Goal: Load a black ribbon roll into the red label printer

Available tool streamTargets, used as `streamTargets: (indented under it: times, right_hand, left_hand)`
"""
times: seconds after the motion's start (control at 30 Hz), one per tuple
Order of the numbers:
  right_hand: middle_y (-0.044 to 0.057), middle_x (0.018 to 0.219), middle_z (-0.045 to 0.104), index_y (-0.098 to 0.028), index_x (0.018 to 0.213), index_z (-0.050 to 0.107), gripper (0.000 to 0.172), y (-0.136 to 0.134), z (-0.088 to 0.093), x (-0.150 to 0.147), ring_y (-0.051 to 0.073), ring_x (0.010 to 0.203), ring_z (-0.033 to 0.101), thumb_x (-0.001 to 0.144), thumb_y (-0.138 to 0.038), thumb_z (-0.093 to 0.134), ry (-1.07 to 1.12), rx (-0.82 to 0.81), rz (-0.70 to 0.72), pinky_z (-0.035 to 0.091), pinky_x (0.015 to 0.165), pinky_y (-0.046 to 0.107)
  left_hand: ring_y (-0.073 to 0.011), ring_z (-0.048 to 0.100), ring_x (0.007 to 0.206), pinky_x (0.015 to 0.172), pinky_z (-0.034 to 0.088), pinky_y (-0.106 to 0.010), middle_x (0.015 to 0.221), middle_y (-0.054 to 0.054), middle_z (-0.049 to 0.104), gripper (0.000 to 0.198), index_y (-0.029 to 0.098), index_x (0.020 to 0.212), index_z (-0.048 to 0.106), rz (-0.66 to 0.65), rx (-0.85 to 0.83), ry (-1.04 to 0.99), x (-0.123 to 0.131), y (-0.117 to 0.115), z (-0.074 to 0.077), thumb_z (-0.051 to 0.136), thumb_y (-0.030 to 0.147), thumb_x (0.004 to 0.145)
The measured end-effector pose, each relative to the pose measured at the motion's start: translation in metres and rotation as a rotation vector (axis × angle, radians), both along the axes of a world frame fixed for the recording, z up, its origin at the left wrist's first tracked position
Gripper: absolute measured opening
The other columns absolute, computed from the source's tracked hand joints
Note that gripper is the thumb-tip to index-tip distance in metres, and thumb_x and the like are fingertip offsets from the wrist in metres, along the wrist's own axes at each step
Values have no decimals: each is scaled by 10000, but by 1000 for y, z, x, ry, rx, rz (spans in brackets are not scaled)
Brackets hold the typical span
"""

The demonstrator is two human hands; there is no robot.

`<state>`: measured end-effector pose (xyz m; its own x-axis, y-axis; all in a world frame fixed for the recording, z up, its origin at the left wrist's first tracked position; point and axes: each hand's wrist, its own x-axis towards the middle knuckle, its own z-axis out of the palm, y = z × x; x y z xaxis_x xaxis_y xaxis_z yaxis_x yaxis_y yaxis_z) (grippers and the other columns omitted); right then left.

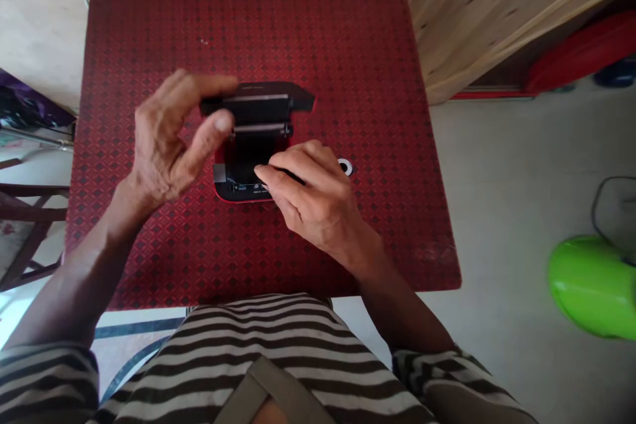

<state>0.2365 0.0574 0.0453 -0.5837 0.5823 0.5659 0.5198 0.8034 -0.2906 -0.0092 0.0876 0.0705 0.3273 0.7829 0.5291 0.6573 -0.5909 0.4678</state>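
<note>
A small portable printer [231,187], black with red edges, sits on the table with its hinged lid [268,94] raised. A roller runs along the hinge side, above a dark hollow bay. My left hand [171,129] is at the lid's left end, index finger along the upper edge and thumb at the lower edge, gripping it. Over the front right of the printer, my right hand [313,189] is closed in a pinch. A thin dark edge shows beneath its fingers, but what it holds is hidden. A white ring with a dark centre [345,167] lies just behind that hand, partly covered.
The red patterned table [377,79] stands against wood panelling [462,6]. A dark wooden chair [32,212] is at the left. On the floor to the right is a bright green rounded object [593,285] with a dark cord.
</note>
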Motion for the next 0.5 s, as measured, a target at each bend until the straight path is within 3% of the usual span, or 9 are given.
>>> streamTargets:
  times: [0.17, 0.3, 0.5]
  right_hand:
    - [53, 1034, 783, -201, 1146, 744, 239, -5, -6, -2, 204, 993, 675, 1054, -92, 551, 3, 81, -16, 499, 879, 384]
    - [60, 983, 789, -166, 1080, 738, 178, -5, -8, -4, 200, 929, 674, 1043, -92, 581, 38, 153, -51, 502, 819, 366]
    - [69, 1009, 785, -177, 1114, 733, 202, -5, -8, -1, 216, 949, 663, 1047, -101, 559, 21, 106, -38, 520, 827, 384]
  left_hand:
    - [-310, 575, 1453, 1236, 491, -519, 1465, -141, 629, 597, 211, 1480, 599, -137, -38, 69, -6, -33, -20, 646, 574, 1008]
    - [-377, 522, 1507, 1272, 449, -613, 1539, -126, 564, 712, 281, 1541, 542, -177, -24, 87, -10, -38, -36, 654, 680, 963]
    - [-396, 545, 1477, 1230, 499, -645, 1552, -124, 560, 766, 269, 1511, 553, -181, 24, 114, -11, -36, -40, 745, 687, 898]
